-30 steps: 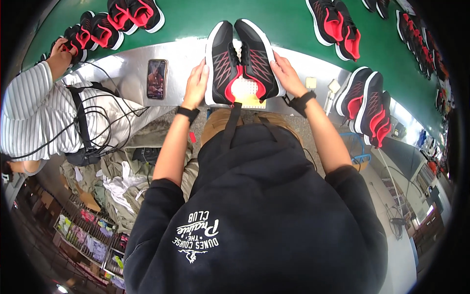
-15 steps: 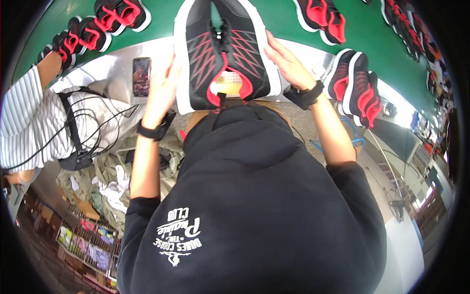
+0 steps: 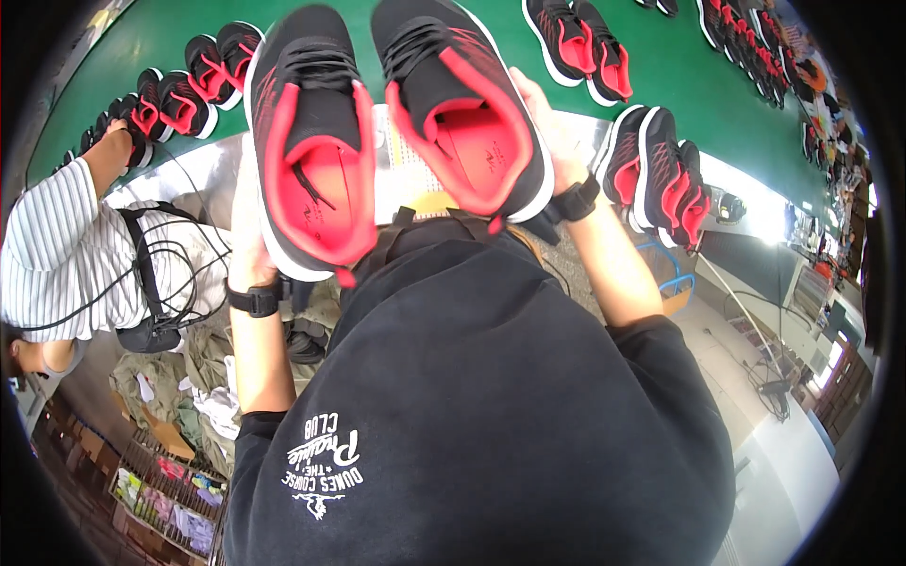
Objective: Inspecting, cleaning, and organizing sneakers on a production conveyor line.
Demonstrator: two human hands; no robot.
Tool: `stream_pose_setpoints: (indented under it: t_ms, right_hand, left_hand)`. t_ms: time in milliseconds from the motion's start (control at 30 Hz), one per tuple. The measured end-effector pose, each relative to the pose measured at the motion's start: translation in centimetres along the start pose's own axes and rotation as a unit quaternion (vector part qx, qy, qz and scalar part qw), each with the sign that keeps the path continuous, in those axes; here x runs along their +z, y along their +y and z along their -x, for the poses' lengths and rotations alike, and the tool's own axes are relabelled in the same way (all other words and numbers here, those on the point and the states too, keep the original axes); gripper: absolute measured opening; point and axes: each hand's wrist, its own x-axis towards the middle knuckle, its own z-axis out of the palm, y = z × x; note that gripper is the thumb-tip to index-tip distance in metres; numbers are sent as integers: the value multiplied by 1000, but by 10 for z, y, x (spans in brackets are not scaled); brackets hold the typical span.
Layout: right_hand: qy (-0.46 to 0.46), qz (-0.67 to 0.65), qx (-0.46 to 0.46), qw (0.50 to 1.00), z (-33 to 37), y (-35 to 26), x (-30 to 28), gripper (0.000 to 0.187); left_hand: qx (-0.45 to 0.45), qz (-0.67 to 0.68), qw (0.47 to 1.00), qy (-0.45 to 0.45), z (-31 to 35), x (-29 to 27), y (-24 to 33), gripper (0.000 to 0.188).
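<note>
Two black sneakers with red linings, black laces and white soles are held up in front of me, toes pointing away and openings turned up toward me. My left hand grips the left sneaker along its outer side, with most of the fingers hidden behind it. A loose dark lace end lies inside that shoe. Around the outer side of the right sneaker my right hand is closed, its fingers partly covered by the sole. The red insoles of both show.
Rows of similar sneakers stand on the green table. Several more sneakers lean together at its near right edge. At the left, a co-worker in a striped sleeve reaches to the shoes. Cables hang beside that person.
Both sneakers have turned from showing their sides to showing their openings and insoles, and have spread apart. The phone at the left is now hidden. The co-worker's hand has shifted slightly.
</note>
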Motion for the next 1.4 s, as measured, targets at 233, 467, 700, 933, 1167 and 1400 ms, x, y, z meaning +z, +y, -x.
stream_pose_setpoints:
  t_ms: [233, 467, 700, 933, 1167, 1400]
  right_hand:
    - [59, -404, 175, 896, 0, 18, 64, 47]
    - [89, -365, 151, 914, -2, 33, 62, 47]
    - [11, -439, 131, 889, -1, 40, 57, 44]
    - [98, -302, 135, 939, 1, 32, 70, 55]
    - [95, -250, 88, 960, 9, 15, 87, 59]
    - [187, -93, -113, 971, 19, -1, 93, 44]
  left_hand:
    - [-131, 412, 900, -54, -19, 15, -53, 43]
    - [-154, 415, 891, -98, -23, 19, -63, 44]
    - [-153, 428, 879, -143, -23, 14, -63, 42]
    - [-153, 402, 892, -136, -18, 22, -59, 40]
    - [-141, 343, 910, -187, -15, 13, -50, 46]
    - [39, 194, 980, -16, -11, 3, -28, 54]
